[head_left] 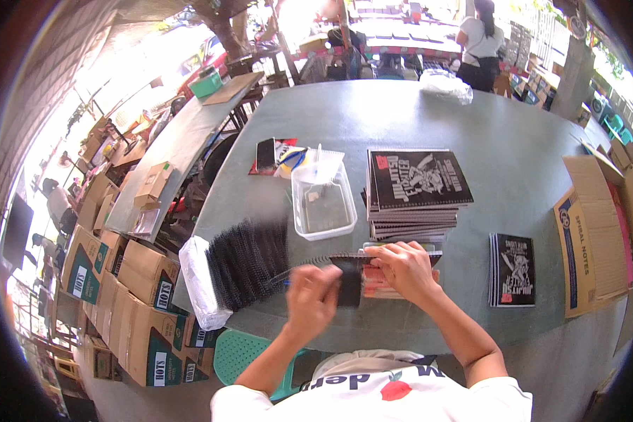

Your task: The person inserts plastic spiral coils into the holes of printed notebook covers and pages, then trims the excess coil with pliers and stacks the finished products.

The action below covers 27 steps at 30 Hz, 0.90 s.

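Note:
My right hand (404,269) grips the top edge of a notebook (350,285) with a dark cover, thumb and fingers closed on it. Reddish-orange sheets or covers (387,287) show under that hand. Beside the notebook's left part, my left hand (311,299) is curled and blurred by motion; what its fingers hold, if anything, cannot be made out. A black spiral coil (315,261) runs along the notebook's edge, just beyond the left hand. Farther left lies a dense pile of black spiral coils (250,260) against a white wrapped package (202,281).
Spiral-bound black notebooks (420,179) are stacked beyond my hands; a smaller stack (513,271) lies right. A clear plastic tub (323,204) and a phone (265,155) sit back left. An open carton (591,239) stands right, with closed cartons (137,302) left. Another person (480,46) stands far off.

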Tool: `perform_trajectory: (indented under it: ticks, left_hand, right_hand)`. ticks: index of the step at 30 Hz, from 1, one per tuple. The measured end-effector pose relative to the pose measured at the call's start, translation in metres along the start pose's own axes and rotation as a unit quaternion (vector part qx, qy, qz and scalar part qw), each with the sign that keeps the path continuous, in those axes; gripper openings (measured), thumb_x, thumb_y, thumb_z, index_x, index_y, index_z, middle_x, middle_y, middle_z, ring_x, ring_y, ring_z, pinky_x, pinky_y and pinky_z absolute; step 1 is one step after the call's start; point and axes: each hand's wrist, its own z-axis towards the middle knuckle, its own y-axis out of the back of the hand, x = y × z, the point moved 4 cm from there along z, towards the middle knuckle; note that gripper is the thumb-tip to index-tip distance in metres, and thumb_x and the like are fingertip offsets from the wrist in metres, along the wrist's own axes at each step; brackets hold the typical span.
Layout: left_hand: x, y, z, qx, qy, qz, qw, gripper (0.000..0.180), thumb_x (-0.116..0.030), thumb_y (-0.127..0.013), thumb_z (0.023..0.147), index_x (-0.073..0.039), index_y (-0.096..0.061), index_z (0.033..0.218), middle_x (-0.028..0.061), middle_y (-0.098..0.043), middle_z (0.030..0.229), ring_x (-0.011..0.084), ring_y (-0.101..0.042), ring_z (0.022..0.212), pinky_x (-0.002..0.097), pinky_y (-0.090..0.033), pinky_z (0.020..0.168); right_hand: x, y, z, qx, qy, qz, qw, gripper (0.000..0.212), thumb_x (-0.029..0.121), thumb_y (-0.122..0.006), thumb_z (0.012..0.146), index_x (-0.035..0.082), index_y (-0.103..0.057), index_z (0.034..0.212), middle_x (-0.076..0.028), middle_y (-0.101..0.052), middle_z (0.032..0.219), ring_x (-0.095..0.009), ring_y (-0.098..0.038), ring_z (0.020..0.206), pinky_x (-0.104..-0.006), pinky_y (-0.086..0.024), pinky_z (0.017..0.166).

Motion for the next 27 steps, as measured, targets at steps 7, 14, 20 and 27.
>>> perform_trajectory:
  ticks: [7, 14, 20, 27]
  left_hand:
    - [0.01, -0.01, 0.001, -0.01, 0.044, -0.006, 0.999, 0.025, -0.001, -0.068, 0.07, -0.009, -0.063, 0.094, 0.0085, -0.06, 0.088, 0.0256, -0.055, 0.08, 0.0357, -0.045, 0.074]
    - [0.013, -0.023, 0.004, 0.061, 0.037, -0.045, 0.996, 0.029, -0.001, -0.069, 0.068, -0.011, -0.065, 0.095, 0.0093, -0.062, 0.09, 0.0261, -0.057, 0.081, 0.036, -0.047, 0.075]
    - [0.006, -0.018, 0.025, 0.006, -0.004, 0.002, 1.0, 0.03, -0.001, -0.07, 0.068, -0.009, -0.065, 0.096, 0.0097, -0.06, 0.089, 0.0248, -0.057, 0.08, 0.0359, -0.048, 0.069]
    - [0.002, 0.0, 0.045, -0.086, 0.038, -0.026, 0.995, 0.022, -0.001, -0.069, 0.068, -0.007, -0.065, 0.089, 0.0087, -0.062, 0.086, 0.0253, -0.058, 0.082, 0.035, -0.047, 0.074]
  right_hand:
    - [-0.001, 0.0, 0.0, 0.006, 0.013, -0.022, 1.0, 0.031, 0.015, -0.066, 0.069, 0.015, -0.064, 0.1, -0.002, -0.064, 0.083, -0.021, -0.061, 0.079, -0.0345, -0.044, 0.072]
    - [0.006, 0.001, -0.004, 0.013, -0.011, 0.014, 1.0, 0.037, 0.014, -0.071, 0.063, 0.011, -0.064, 0.099, -0.004, -0.062, 0.088, -0.022, -0.06, 0.083, -0.0339, -0.045, 0.075]
    - [0.003, 0.005, -0.012, 0.02, -0.013, -0.034, 0.999, 0.041, 0.015, -0.068, 0.069, 0.011, -0.059, 0.108, -0.004, -0.064, 0.087, -0.021, -0.061, 0.084, -0.034, -0.045, 0.075]
    - [-0.027, 0.034, -0.026, 0.035, -0.083, -0.003, 0.996, 0.013, 0.018, -0.065, 0.076, 0.017, -0.069, 0.088, -0.002, -0.068, 0.082, -0.018, -0.062, 0.076, -0.0338, -0.045, 0.069]
